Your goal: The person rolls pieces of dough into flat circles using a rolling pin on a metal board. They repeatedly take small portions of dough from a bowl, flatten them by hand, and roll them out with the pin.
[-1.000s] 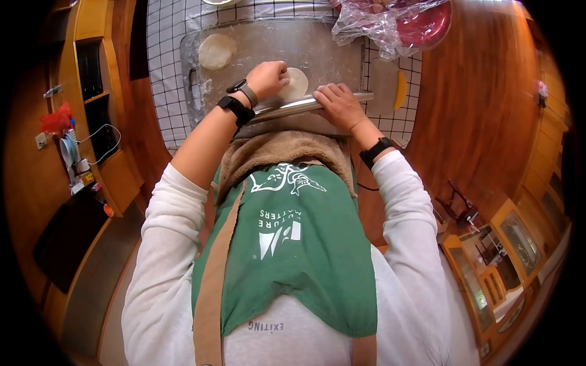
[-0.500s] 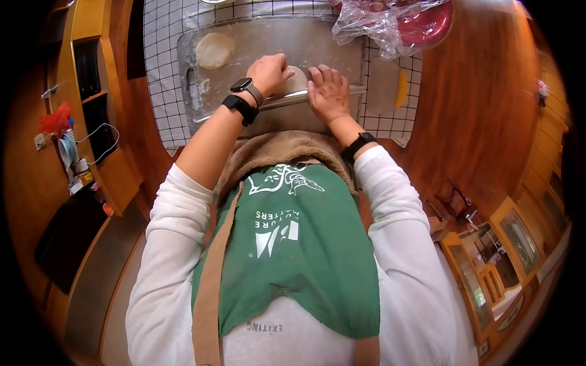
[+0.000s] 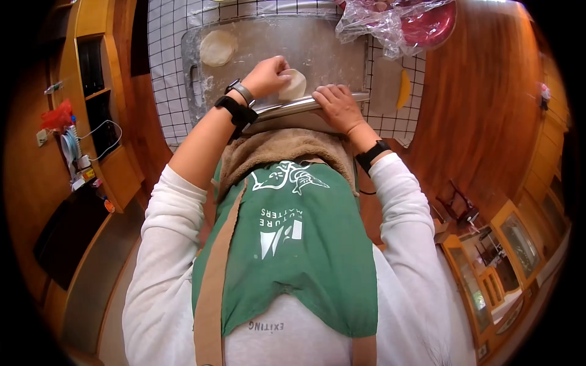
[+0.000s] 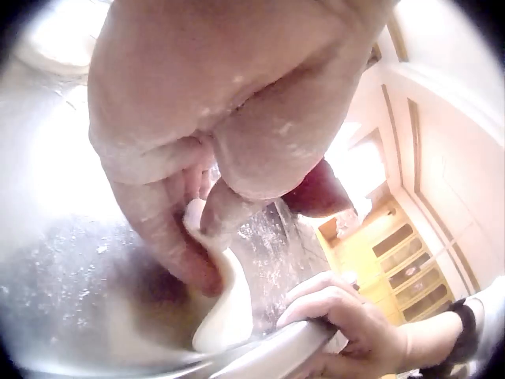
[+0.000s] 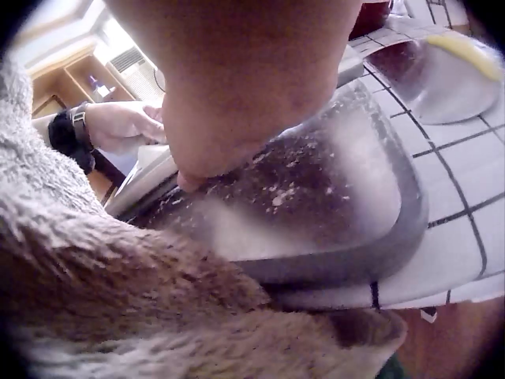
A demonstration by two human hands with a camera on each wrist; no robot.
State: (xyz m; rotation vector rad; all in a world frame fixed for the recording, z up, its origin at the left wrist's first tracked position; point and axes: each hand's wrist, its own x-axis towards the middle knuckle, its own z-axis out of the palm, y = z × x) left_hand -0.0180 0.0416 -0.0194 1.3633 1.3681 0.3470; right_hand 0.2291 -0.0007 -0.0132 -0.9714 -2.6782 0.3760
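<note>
In the head view my left hand pinches the edge of a round dough sheet, between thumb and fingers. The left wrist view shows that dough partly lifted and bent, its upper edge pinched. My right hand curls over the right part of a metal rolling pin, which lies just on the body side of the dough. In the left wrist view the right hand grips the pin. Flour marks the metal board beneath.
Flattened dough rounds lie at the board's far left. A red bowl with clear plastic wrap stands at the far right. A yellow curved object lies right of the board, on the checked tablecloth.
Half a second ago the right hand lay flatter over the pin, farther forward; it has drawn back toward the body and curled round the pin. The left hand has raised the dough's edge.
</note>
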